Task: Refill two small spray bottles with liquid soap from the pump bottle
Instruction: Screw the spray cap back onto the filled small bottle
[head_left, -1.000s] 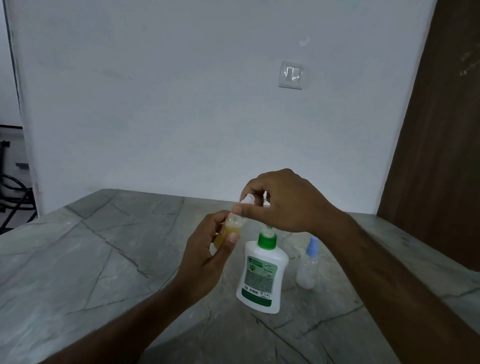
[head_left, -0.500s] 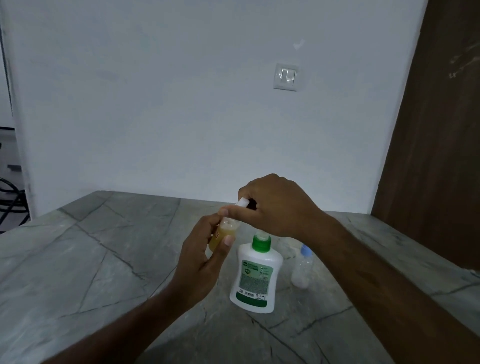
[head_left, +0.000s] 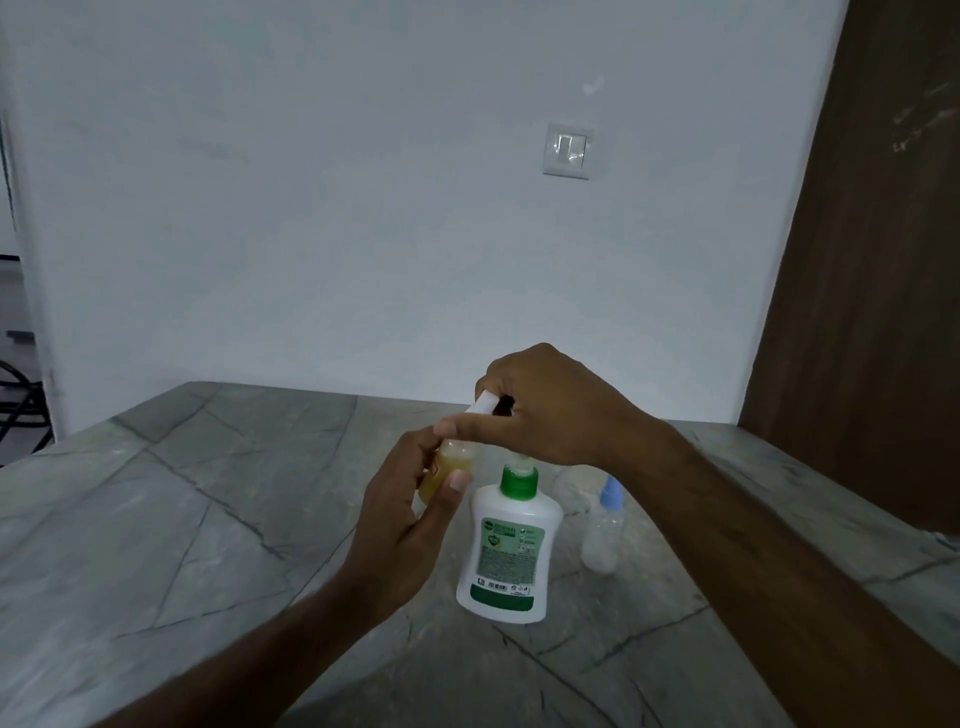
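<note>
While my left hand (head_left: 400, 530) is gripping the small bottle (head_left: 451, 467), my right hand (head_left: 545, 410) is pinching the white cap (head_left: 485, 404); misaligning risks spilling soap.

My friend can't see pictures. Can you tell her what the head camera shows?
A left hand holds a small bottle of yellow liquid while the right hand grips its white top. On the grey stone table stand a white pump bottle and a blue-capped small bottle.
</note>
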